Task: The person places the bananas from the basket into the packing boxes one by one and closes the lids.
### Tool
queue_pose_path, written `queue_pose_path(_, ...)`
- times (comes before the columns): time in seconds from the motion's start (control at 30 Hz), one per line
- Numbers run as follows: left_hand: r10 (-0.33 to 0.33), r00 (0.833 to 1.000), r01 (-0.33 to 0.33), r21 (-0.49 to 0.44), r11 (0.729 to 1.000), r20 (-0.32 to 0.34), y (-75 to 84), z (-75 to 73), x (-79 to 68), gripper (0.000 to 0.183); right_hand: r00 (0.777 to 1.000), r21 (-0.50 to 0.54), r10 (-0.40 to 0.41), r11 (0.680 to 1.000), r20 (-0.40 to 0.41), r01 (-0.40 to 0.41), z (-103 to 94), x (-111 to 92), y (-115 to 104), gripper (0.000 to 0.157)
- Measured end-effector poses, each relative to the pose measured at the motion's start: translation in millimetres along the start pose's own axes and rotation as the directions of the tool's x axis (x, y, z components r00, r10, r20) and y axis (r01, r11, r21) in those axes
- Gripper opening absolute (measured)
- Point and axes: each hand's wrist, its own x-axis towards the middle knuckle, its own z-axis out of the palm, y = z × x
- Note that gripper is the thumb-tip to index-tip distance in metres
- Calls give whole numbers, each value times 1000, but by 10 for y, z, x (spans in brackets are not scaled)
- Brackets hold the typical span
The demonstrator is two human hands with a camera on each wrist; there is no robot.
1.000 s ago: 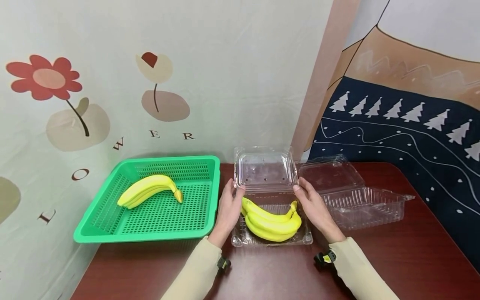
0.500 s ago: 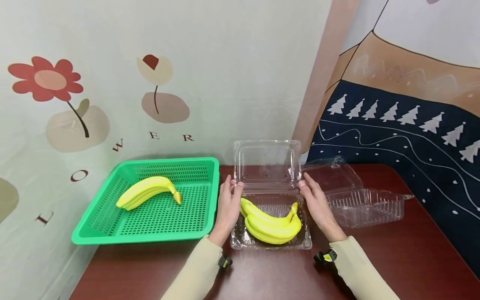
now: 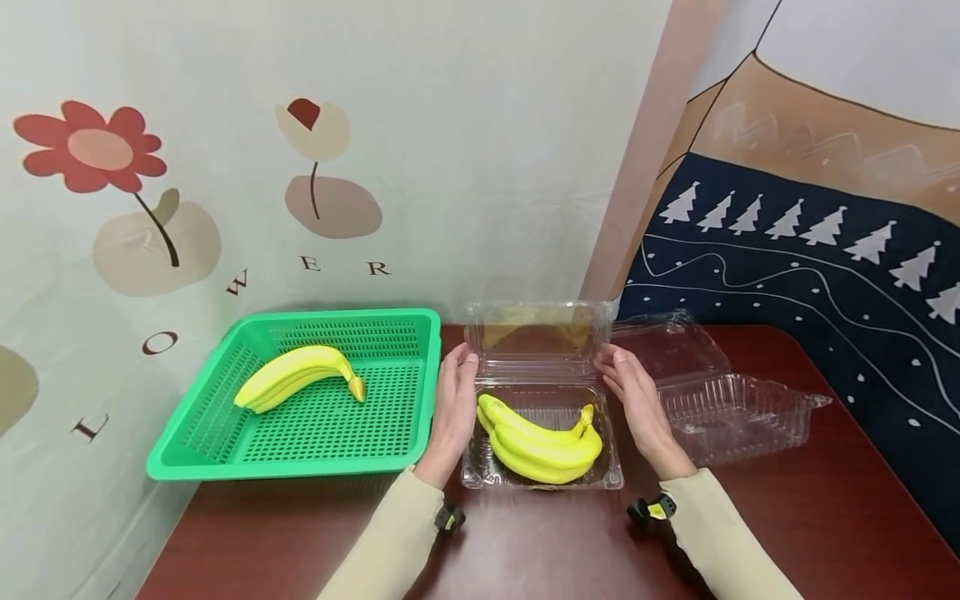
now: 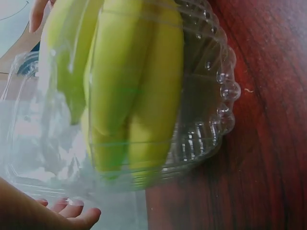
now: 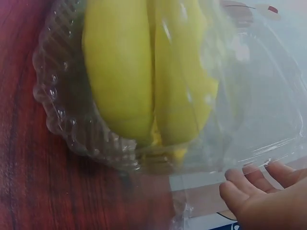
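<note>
A clear hinged plastic clamshell container [image 3: 615, 479] holds a bunch of yellow bananas [image 3: 542, 454] in its base. Its lid [image 3: 536, 350] stands raised at the back, with a yellow reflection of the fruit in it. My left hand [image 3: 453, 408] is at the left side of the hinge, fingers extended, fingertips right at the lid's edge. On the opposite side, my right hand [image 3: 633, 400] has its fingers loosely straight by the lid's right edge. Both wrist views show the bananas [image 4: 129, 86] through the clear wall, with relaxed fingertips [image 5: 232, 194] close to the lid.
To the left, a green plastic basket [image 3: 300, 472] contains another banana bunch [image 3: 300, 379]. A second clear clamshell [image 3: 738, 417] lies open on the right, its lid toward the wall. The dark red table [image 3: 547, 550] meets a printed wall cloth [image 3: 450, 167] behind.
The lid rose upright at half a second ago and now stands differently angled, showing a reflection of the bananas. Both thumbs have come off its front edge and the fingers have loosened.
</note>
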Motion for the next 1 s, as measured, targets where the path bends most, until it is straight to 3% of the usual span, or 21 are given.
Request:
queue_pose_path(0.47,72,997,-71,-42,997,32,57,-164,-229,63,997,-47,-51,997,50,54,-39,-250,-126,74)
queue_pose_path(0.7,142,986,-140,-28,990,88,114,-212,-396,60,998,-68,10,998,57,-7,-80,-412,-165,74)
queue_pose_path(1.0,104,983,-103,-16,995,154,109,-274,-587,59,992,-115,-19,993,125,33,-95,-587,-168,65)
